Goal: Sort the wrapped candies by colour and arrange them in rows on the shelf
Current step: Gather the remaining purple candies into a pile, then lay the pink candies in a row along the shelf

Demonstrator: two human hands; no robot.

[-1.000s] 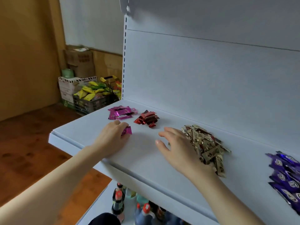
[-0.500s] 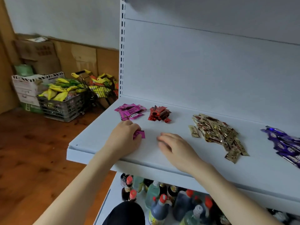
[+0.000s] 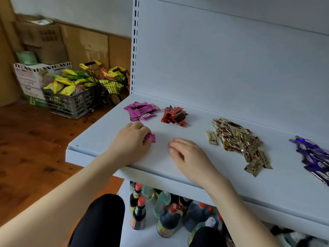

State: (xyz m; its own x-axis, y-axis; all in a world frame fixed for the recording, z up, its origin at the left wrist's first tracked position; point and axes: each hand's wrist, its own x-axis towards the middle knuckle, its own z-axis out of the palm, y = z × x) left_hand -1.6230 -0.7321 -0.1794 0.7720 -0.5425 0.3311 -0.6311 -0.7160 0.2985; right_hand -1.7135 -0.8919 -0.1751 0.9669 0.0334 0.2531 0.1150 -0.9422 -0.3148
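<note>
White shelf (image 3: 195,134) holds 4 candy piles (image 3: 238,141). Your left hand (image 3: 130,145) pinches 1 pink candy (image 3: 151,138) near the front edge; right hand (image 3: 190,157) lies relaxed, empty. Step, likely: starting pink row. Next: set it down square.

Open shelf (image 3: 195,125) stretch between red pile (image 3: 174,115) and gold pile (image 3: 238,141), narrow gap between left hand (image 3: 131,139), pinching a pink candy (image 3: 151,138), and right hand (image 3: 188,154), pink pile (image 3: 140,111) just behind the left, back panel (image 3: 222,59) walling the rear
</note>
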